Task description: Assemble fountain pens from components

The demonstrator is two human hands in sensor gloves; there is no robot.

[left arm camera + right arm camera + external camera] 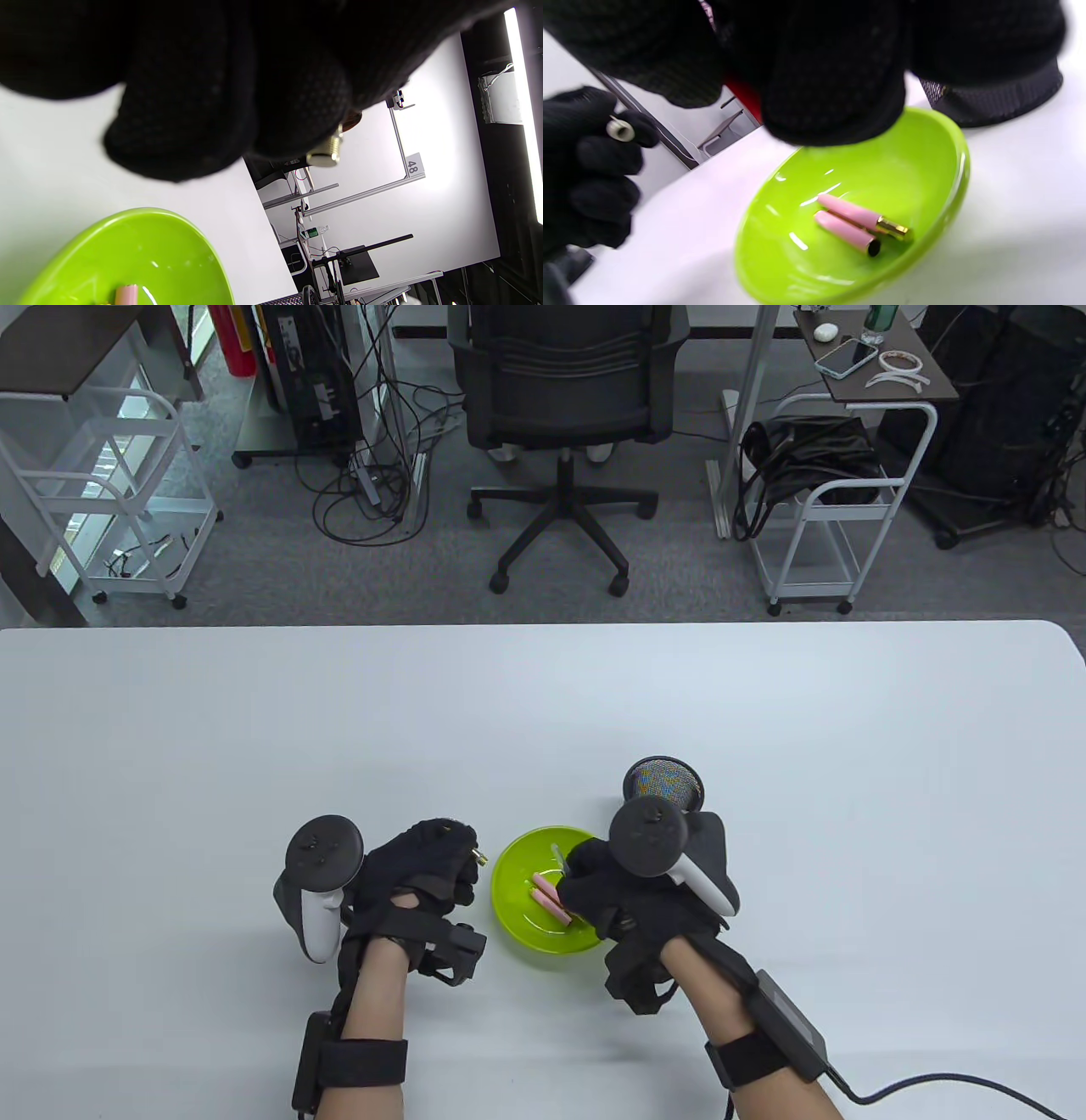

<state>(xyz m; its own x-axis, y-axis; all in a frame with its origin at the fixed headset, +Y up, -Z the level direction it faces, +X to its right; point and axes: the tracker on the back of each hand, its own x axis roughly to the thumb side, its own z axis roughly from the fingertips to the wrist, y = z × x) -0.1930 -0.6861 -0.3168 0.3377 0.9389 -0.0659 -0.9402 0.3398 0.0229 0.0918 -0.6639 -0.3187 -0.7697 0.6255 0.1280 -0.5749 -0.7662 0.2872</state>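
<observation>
Our white table [254, 729] lies mostly bare. At lower centre of the frame, our left hand [424, 869] grips a gold-tipped pen part [481, 858]. Our right hand [598, 891] hovers over the green bowl [517, 933], grasp unclear. Two pink pieces [857, 224] wait inside; next we likely pick one, minding the rim.
</observation>
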